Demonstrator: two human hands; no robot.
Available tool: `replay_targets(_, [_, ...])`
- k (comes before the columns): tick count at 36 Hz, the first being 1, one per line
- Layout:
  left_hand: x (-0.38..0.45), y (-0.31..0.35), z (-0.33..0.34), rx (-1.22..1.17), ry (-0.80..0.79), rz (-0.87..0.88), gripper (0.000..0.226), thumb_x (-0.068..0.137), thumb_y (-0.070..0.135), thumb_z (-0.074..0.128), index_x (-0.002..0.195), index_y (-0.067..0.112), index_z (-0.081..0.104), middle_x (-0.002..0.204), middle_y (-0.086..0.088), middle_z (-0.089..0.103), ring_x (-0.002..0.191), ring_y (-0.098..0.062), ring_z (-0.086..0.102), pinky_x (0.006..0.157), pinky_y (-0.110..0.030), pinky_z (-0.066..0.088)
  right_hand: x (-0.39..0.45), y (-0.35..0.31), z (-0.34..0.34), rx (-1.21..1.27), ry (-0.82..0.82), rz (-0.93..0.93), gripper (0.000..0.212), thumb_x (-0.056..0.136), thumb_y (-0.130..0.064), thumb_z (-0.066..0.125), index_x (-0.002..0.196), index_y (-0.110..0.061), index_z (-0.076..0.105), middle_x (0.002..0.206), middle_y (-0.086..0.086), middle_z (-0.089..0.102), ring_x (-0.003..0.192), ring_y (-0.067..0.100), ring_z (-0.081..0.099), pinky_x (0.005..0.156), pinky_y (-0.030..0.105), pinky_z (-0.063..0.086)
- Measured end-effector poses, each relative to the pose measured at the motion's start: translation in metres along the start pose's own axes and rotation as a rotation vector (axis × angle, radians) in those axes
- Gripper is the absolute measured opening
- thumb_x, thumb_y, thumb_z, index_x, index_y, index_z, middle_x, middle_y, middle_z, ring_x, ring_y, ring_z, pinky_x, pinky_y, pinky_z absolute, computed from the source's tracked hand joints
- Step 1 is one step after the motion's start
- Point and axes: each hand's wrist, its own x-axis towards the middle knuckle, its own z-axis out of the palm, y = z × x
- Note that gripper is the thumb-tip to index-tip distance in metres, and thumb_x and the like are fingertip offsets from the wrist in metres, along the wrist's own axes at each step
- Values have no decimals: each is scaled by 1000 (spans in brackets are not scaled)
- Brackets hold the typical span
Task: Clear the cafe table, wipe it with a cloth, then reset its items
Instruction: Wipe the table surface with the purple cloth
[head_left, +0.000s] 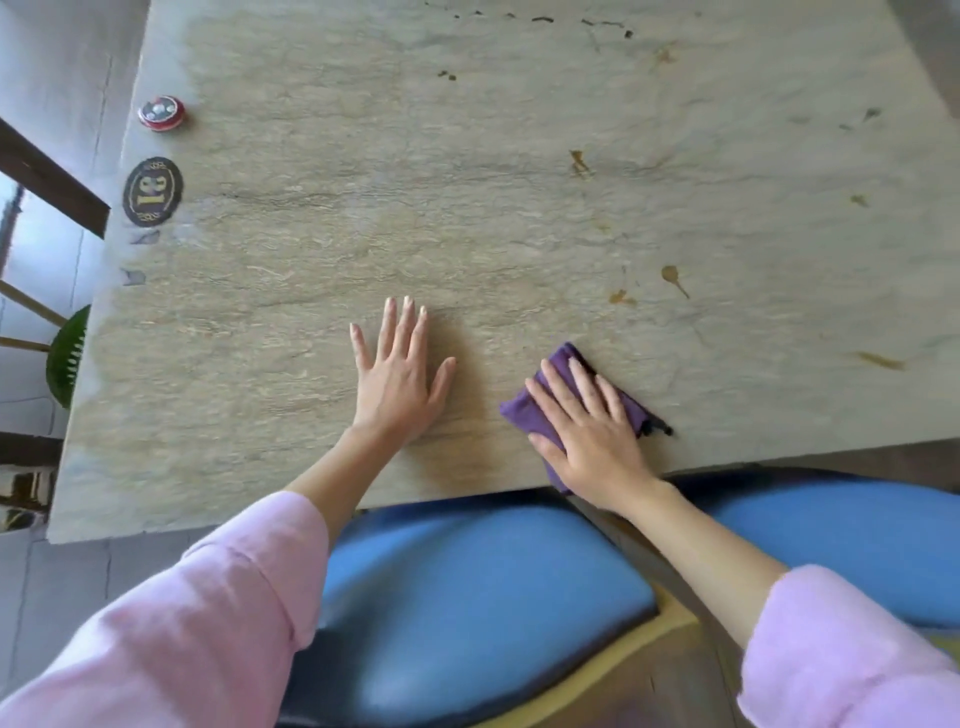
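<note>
The beige stone cafe table (467, 182) fills most of the view. My left hand (397, 379) lies flat on it near the front edge, fingers spread, holding nothing. To its right, my right hand (592, 431) presses flat on a folded purple cloth (563, 364) at the table's front edge. Part of the cloth is hidden under that hand. Brownish stains (674, 278) mark the right half of the tabletop.
A round red call button (161, 113) and a black oval number plaque (152, 192) sit by the table's left edge. Two blue chair seats (467, 597) stand below the front edge. A green plant (67, 358) shows at the left.
</note>
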Motion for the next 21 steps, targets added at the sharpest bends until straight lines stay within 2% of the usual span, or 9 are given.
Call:
replay_targets(2, [8,12,4,8,-5,-17,74,95,56,22,153,10,20,163,-6,12,151,-23,-4,117,-62,-3,-14,24,0,16,2,115,65,97,-53,34,156,-25,26,164,-2,19,151,27,17,117,50,22])
replay_targets(7, [11,20,11,82,15,-61,75,96,59,22,153,11,21,163,-4,13,151,-21,-2,118,-59,0,23,94,-5,161,64,856,69,95,-56,25,154,-19,30,163,4,20,149,34,15,115,55,16])
replay_targets(10, [13,19,11,74,44,-63,74,96,59,24,153,11,22,163,-3,15,151,-20,-1,119,-58,1,73,126,-16,241,67,1024,66,99,-51,36,155,-17,27,165,7,13,151,36,6,117,58,10])
replay_targets(12, [11,20,10,66,51,-62,74,96,58,25,153,12,23,163,-3,15,151,-20,-1,119,-57,2,101,132,-21,252,58,1010,66,100,-51,37,155,-17,26,165,8,12,151,36,5,117,58,9])
replay_targets(14, [11,21,10,61,53,-63,74,96,58,26,153,12,23,163,-2,15,151,-19,-1,119,-57,1,121,120,-20,217,58,901,67,98,-53,31,154,-16,28,164,9,16,150,36,9,116,57,12])
replay_targets(18, [13,19,11,64,57,-73,73,96,58,27,154,13,22,163,-1,14,151,-17,-3,119,-56,0,104,61,-10,128,74,430,65,96,-54,30,150,-18,39,160,7,30,146,36,26,111,52,23])
replay_targets(21, [13,20,12,54,59,-78,73,96,58,29,153,13,23,163,-1,16,151,-18,-1,120,-55,0,58,46,-5,85,43,117,64,98,-52,34,154,-22,32,163,2,22,150,29,18,116,49,21])
